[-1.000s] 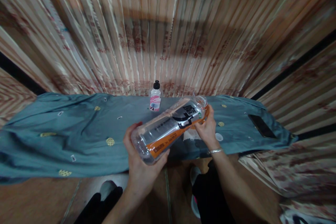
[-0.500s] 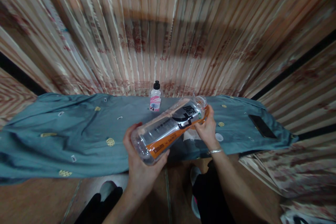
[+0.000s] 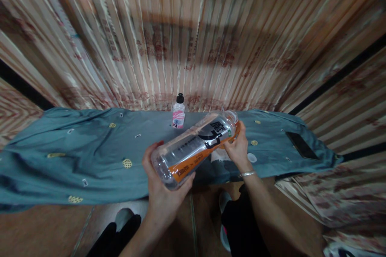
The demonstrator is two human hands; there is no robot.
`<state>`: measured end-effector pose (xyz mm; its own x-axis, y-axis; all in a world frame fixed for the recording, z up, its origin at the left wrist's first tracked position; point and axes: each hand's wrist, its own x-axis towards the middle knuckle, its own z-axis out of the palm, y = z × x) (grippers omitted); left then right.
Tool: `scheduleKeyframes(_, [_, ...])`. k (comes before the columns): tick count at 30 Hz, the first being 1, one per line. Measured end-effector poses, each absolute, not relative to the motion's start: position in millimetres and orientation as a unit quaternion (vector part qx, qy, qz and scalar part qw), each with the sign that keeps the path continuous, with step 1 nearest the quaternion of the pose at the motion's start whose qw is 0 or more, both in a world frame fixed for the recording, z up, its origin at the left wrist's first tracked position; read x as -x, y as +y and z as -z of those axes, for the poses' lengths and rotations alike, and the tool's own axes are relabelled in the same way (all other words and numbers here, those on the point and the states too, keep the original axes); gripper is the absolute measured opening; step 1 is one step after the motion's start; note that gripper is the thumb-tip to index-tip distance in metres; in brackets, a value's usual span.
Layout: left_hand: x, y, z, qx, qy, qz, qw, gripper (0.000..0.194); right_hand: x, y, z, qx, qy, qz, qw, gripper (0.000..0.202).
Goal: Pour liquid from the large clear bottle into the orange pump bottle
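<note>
A large clear plastic bottle point(image 3: 193, 148) with an orange, black and silver label is held tilted above the cloth, its neck up to the right and its base down to the left. My left hand point(image 3: 165, 188) is wrapped round the base end. Near the neck, my right hand point(image 3: 238, 146) grips the orange part at the bottle's lower side; some of its fingers are hidden. Behind the bottle stands a small clear bottle point(image 3: 178, 114) with a black cap and a pink label.
A teal cloth with pineapple prints point(image 3: 99, 148) covers the narrow table. On it lie a dark phone point(image 3: 301, 145) at the right, a round whitish disc point(image 3: 251, 157) and a pale patch point(image 3: 219, 155) by my right hand. A pleated curtain point(image 3: 187, 40) hangs behind.
</note>
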<state>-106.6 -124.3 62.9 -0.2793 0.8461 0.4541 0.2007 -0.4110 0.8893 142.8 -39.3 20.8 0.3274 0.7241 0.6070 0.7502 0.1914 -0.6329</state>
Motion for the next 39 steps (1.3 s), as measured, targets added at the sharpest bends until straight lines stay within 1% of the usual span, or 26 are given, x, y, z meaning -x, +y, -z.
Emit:
scheduleKeyframes(9, [105.4,-124.2,-61.3,-0.544,0.476,-0.642,0.256,0.095,-141.3,-39.2,-21.2,0.641,-0.569,0.006,0.515,0.084])
scheduleKeyframes(14, [106.2,-124.1,-62.0,-0.550,0.476,-0.641,0.247,0.096,-141.7,-39.1,-21.2,0.648,-0.566,-0.006,0.510,0.087])
scheduleKeyframes(26, [106.9,-124.9,-61.0,-0.558,0.470,-0.639,0.245,0.097,-141.9,-38.1,-17.9,0.643,-0.566,0.006,0.516,0.083])
scheduleKeyframes(33, [109.9,-124.9,-62.5,-0.565,0.480,-0.622,0.255,0.103,-142.6,-37.1,-16.6,0.645,-0.563,0.015,0.516,0.083])
scheduleKeyframes(39, [112.3,-126.8,-64.0,-0.579,0.484,-0.601,0.263,0.094,-142.3,-37.0,-17.0,0.650,-0.562,0.001,0.511,0.083])
